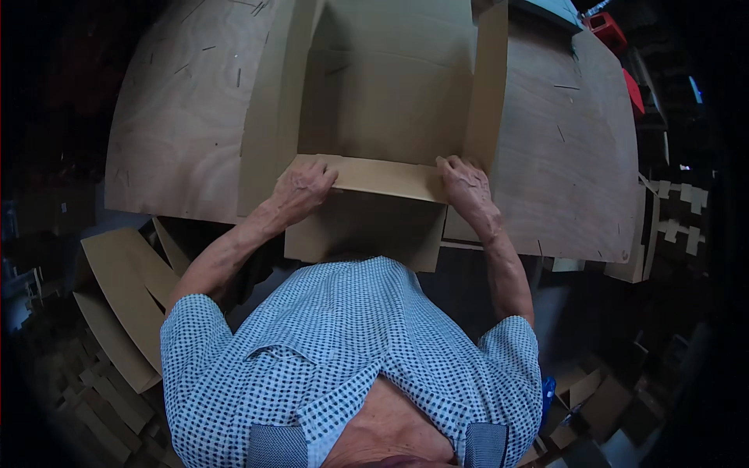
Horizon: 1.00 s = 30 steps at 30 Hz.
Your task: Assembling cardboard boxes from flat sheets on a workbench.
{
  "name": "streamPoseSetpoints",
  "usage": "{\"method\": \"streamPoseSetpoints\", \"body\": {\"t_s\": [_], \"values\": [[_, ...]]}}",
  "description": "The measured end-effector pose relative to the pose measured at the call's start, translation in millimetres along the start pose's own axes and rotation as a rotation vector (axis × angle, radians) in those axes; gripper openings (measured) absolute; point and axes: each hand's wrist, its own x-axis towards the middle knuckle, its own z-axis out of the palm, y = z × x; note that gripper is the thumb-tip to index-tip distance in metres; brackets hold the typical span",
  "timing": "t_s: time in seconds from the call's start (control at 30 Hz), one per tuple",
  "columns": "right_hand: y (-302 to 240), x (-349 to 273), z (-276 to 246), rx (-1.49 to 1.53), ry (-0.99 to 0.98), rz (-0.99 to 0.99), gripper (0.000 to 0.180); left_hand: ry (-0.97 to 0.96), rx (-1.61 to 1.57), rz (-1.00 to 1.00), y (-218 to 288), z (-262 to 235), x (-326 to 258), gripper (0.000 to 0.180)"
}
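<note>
A brown cardboard box (386, 101) lies open on a plywood worktable (187, 109), its side flaps standing up left and right. My left hand (303, 187) presses on the left end of the near flap (386, 175), fingers curled over its edge. My right hand (464, 183) grips the same flap's right end, next to the upright right flap (488, 86). The near flap is folded roughly level, and a lower panel hangs over the table's front edge toward my checked shirt.
Flat cardboard sheets (121, 288) lean and lie stacked on the floor at the left. More cardboard pieces (593, 390) lie on the floor at the lower right. A red object (608, 31) sits beyond the table's far right corner.
</note>
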Motion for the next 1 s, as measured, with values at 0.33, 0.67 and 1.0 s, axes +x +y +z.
{"method": "streamPoseSetpoints", "body": {"t_s": [0.33,0.67,1.0], "values": [[-27.3,-45.0,80.1,0.042,0.211,0.084,0.042,0.064,-0.049,-0.140,27.6,70.3,-22.1,0.078],[-28.3,-42.1,70.1,0.092,0.170,0.071,0.041,0.113,-0.044,-0.151,24.2,78.3,-10.6,0.071],[-34.0,-49.9,79.3,0.080,0.383,0.043,0.040,0.291,-0.271,-0.158,29.3,77.6,0.2,0.059]]}}
